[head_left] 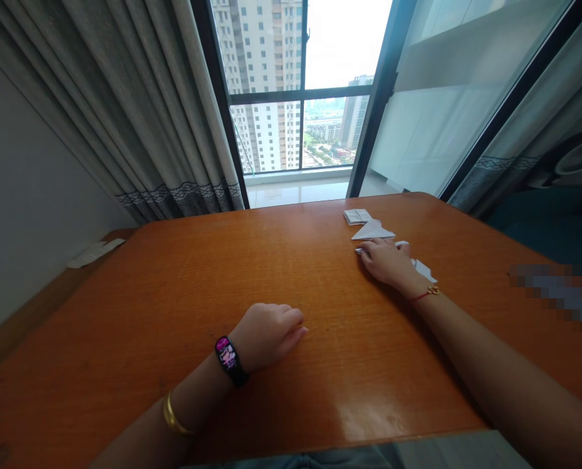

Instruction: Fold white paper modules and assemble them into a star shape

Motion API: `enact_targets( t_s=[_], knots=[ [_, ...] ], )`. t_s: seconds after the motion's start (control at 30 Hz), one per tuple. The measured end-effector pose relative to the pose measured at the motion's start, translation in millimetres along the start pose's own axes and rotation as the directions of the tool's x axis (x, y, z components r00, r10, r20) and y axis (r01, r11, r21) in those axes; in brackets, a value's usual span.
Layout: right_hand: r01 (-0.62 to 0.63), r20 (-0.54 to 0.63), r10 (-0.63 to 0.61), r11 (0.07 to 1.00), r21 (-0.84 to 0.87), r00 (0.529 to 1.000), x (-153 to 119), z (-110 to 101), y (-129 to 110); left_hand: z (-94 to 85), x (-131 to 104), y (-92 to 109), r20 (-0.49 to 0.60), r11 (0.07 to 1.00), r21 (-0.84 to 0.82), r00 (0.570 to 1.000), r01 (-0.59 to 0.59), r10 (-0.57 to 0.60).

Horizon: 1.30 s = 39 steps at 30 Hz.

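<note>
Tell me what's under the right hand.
White paper peeks out at the edges of the right hand, with the table below. The hand covers the rest, so its full shape cannot be seen.

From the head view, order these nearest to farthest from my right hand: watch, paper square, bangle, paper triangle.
1. Paper triangle: just beyond the right hand.
2. Paper square: beyond that, slightly left.
3. Watch: left, nearer the camera.
4. Bangle: farther left, past the watch.
</note>
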State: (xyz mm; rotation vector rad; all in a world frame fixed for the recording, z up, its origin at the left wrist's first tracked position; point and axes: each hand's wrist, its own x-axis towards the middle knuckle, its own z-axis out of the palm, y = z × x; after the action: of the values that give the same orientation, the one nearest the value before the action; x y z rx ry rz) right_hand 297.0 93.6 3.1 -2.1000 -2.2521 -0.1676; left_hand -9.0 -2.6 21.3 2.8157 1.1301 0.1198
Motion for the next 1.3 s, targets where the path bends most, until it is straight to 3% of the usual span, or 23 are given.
enact_targets(
  t_s=[0.13,0.37,1.3],
  knots=[
    [-0.047,-0.089,0.050,0.998,0.039,0.995,-1.2,-3.0,-3.8,-2.3,0.9,0.6,0.002,1.000,0.000,1.000,0.006,-0.006],
    [-0.049,-0.139,0.050,0.999,0.011,0.989,-4.6,-0.7,-8.4,-3.1,1.1,1.2,-0.013,1.000,-0.002,1.000,0.002,-0.002],
    [-0.107,-0.134,0.111,0.994,0.034,0.985,2.8,5.3,5.0,-1.1,1.3,0.2,-0.028,1.000,-0.017,1.000,0.003,-0.003]
  ],
)
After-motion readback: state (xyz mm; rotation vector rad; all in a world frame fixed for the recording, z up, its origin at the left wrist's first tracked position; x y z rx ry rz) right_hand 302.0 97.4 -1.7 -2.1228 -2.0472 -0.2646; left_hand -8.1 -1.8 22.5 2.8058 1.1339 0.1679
